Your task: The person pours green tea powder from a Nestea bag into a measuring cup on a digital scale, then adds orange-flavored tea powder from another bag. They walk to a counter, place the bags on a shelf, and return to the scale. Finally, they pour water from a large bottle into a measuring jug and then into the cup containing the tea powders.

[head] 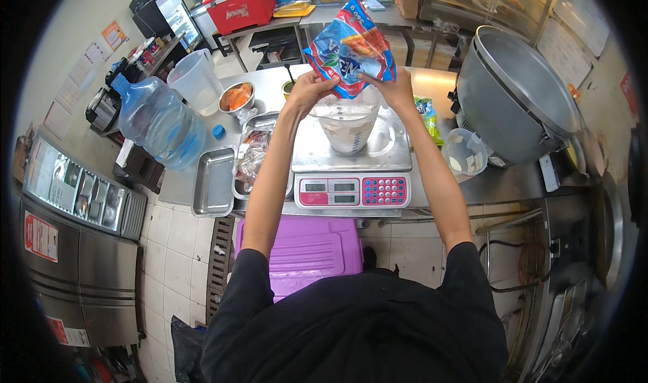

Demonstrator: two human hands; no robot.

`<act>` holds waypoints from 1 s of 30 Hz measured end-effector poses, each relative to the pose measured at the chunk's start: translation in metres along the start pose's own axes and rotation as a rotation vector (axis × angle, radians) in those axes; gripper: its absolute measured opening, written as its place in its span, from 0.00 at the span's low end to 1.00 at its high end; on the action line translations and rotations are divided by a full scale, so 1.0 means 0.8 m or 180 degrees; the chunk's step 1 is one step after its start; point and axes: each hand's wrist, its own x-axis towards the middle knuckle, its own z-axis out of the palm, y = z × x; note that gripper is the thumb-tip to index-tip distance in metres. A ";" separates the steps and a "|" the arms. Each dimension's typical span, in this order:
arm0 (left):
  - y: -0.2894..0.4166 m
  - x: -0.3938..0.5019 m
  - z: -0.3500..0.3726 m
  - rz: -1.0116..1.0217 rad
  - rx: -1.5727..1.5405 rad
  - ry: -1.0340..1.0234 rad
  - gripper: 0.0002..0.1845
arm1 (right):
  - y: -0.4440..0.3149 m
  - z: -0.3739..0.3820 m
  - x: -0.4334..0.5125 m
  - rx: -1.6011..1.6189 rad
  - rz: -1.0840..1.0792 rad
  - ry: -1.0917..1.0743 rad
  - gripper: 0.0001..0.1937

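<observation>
Both hands hold a blue and red Nestea powder packet (349, 49) by its lower edge, above a clear plastic measuring jug (349, 127). My left hand (311, 92) pinches the packet's left side, and my right hand (392, 89) grips its right side. The jug stands on the steel platform of a digital counter scale (352, 190), with some pale content low inside. Whether the packet is open at an edge cannot be told. A green packet (428, 117) lies right of the scale, partly behind my right forearm.
Left of the scale are a tray of plastic-wrapped food (253, 155), an empty steel tray (215, 180), a large water bottle (162, 122) and a bowl of orange food (237, 98). At right are a small plastic jug (464, 155) and a big grey pot (511, 99). A purple lidded bin (309, 251) stands below.
</observation>
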 end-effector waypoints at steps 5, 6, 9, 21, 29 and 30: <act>-0.009 0.004 -0.005 0.0042 -0.0366 0.0059 0.13 | 0.007 -0.009 0.007 0.0763 -0.0040 -0.0482 0.24; -0.010 0.005 -0.006 0.0048 -0.0375 0.0153 0.13 | 0.004 -0.014 0.008 0.0883 0.0092 -0.0653 0.25; -0.011 0.006 -0.007 0.0122 -0.0412 0.0322 0.12 | -0.017 -0.034 0.012 0.1284 -0.0008 -0.0684 0.22; 0.027 -0.014 -0.009 0.0101 0.0362 0.0757 0.09 | -0.091 -0.056 0.003 0.1091 -0.0214 0.0199 0.12; 0.041 -0.025 -0.008 0.0409 0.0972 0.0529 0.13 | -0.054 -0.064 -0.021 0.1355 0.0023 -0.0016 0.12; 0.040 -0.026 -0.006 0.0649 0.0948 0.0542 0.14 | -0.043 -0.062 -0.027 0.1278 0.0077 0.0267 0.12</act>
